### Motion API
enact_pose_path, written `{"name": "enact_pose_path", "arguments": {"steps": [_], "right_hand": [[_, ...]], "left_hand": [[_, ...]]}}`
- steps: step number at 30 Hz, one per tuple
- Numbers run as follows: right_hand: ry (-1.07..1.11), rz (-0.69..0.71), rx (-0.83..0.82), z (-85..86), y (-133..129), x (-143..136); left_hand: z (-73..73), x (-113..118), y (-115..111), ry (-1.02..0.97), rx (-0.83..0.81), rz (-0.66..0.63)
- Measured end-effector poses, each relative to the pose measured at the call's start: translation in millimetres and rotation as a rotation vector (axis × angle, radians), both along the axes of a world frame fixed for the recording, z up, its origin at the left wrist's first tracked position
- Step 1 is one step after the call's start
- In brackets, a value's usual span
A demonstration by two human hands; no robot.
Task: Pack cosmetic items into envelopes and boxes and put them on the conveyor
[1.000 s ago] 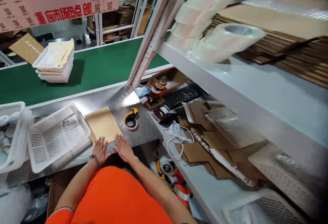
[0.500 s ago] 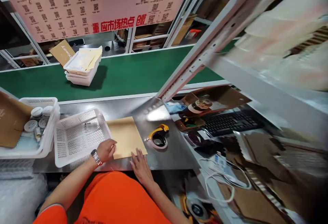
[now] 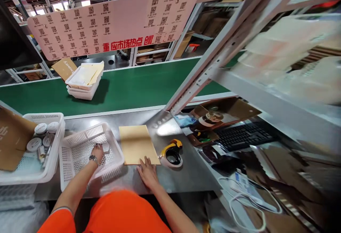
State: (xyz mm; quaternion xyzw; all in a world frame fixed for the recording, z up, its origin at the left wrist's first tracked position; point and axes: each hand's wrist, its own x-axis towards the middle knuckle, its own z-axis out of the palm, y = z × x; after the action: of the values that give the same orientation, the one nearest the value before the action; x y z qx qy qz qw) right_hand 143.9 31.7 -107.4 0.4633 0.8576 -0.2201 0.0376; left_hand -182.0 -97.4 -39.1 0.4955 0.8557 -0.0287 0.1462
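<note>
My left hand point(image 3: 98, 153), with a metal watch on its wrist, reaches down into a white perforated plastic basket point(image 3: 66, 169). Its bent fingers close at the left edge of a small white printed slip point(image 3: 106, 148) in the basket. My right hand point(image 3: 148, 173) lies flat with fingers spread on the lower edge of a tan paper envelope point(image 3: 137, 142). The envelope rests on the metal table, just right of the basket. A yellow and black tape dispenser point(image 3: 172, 153) sits to the right of the envelope.
On the left, another white basket point(image 3: 61, 137) holds several white-lidded jars point(image 3: 41, 129) and a brown cardboard piece point(image 3: 13, 137). Stacked baskets point(image 3: 84, 92) stand on the green conveyor point(image 3: 138, 84) behind. A slanted metal post point(image 3: 195, 80), keyboard point(image 3: 243, 135) and white cable point(image 3: 234, 208) are at right.
My left hand has left the envelope's edge and moved left into the basket, onto the slip. My right hand stays on the envelope. The camera view has tilted up.
</note>
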Motion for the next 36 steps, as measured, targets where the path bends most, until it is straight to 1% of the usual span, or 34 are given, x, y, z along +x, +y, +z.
{"name": "enact_pose_path", "arguments": {"steps": [3,5,7,9,11,12,13,14,15,16,17,18,19,21,22,23,24,25,26,27,28,30,32,34,36], "right_hand": [[0.223,-0.142,-0.028,2.6,0.9,4.7],[0.445,-0.229,-0.099,12.2,-0.6,6.8],[0.631,-0.315,-0.285,33.6,-3.6,5.2],[0.752,-0.421,-0.561,65.4,-7.7,-1.0],[0.852,-0.506,-0.837,101.0,-11.7,-9.5],[0.886,-0.520,-0.952,117.6,-13.4,-13.5],[0.896,-0.502,-1.057,132.1,-15.1,-16.5],[0.890,-0.465,-1.127,144.1,-16.8,-18.3],[0.873,-0.420,-1.161,153.3,-18.6,-18.4],[0.859,-0.382,-1.156,159.6,-20.5,-17.0],[0.858,-0.366,-1.117,163.4,-22.3,-14.0],[0.873,-0.379,-1.055,165.2,-24.0,-9.7],[0.899,-0.416,-0.985,165.6,-25.4,-4.3],[0.951,-0.505,-0.866,164.1,-27.6,8.4],[0.966,-0.533,-0.820,163.3,-28.6,15.1],[0.972,-0.543,-0.784,162.7,-29.5,21.8],[0.973,-0.539,-0.763,162.5,-30.4,28.3],[0.973,-0.529,-0.760,162.8,-31.4,34.6],[0.976,-0.522,-0.772,163.4,-32.5,40.7],[0.988,-0.524,-0.796,164.3,-33.5,46.7],[1.008,-0.537,-0.830,165.2,-34.5,52.6],[1.066,-0.582,-0.903,166.6,-36.5,64.5],[1.116,-0.625,-0.964,166.9,-38.7,76.5],[1.137,-0.654,-1.008,165.9,-41.1,88.0],[1.145,-0.679,-1.032,164.0,-43.7,97.8]], "left_hand": [[4.7,1.6,3.0,-0.037,-0.033,0.017],[13.4,-4.3,4.9,-0.068,-0.032,0.032],[24.9,-8.7,6.5,-0.092,-0.002,0.026],[36.8,-4.2,9.0,-0.114,0.083,-0.035],[47.5,13.4,12.9,-0.154,0.245,-0.158],[52.0,26.5,15.1,-0.185,0.340,-0.231],[56.1,41.4,17.2,-0.221,0.431,-0.302],[59.7,57.1,19.3,-0.262,0.504,-0.366],[62.8,72.6,21.2,-0.302,0.550,-0.415],[65.6,87.0,23.1,-0.337,0.581,-0.440],[67.9,99.9,24.8,-0.367,0.609,-0.429],[69.7,111.2,26.5,-0.390,0.643,-0.373],[71.1,121.2,28.1,-0.414,0.684,-0.272],[72.2,139.2,30.9,-0.523,0.726,0.000],[71.9,148.5,32.0,-0.634,0.691,0.122],[71.2,158.4,32.8,-0.779,0.610,0.206],[70.1,169.2,33.3,-0.937,0.500,0.244],[69.0,180.6,33.6,-1.084,0.393,0.249],[68.1,192.2,33.7,-1.198,0.320,0.246],[67.6,203.5,33.9,-1.272,0.299,0.255],[67.7,214.1,34.2,-1.315,0.323,0.285],[69.9,231.3,35.5,-1.351,0.423,0.395],[73.5,242.7,37.5,-1.369,0.485,0.498],[76.9,249.8,39.4,-1.381,0.503,0.545],[78.5,255.3,40.5,-1.385,0.516,0.563]]}}
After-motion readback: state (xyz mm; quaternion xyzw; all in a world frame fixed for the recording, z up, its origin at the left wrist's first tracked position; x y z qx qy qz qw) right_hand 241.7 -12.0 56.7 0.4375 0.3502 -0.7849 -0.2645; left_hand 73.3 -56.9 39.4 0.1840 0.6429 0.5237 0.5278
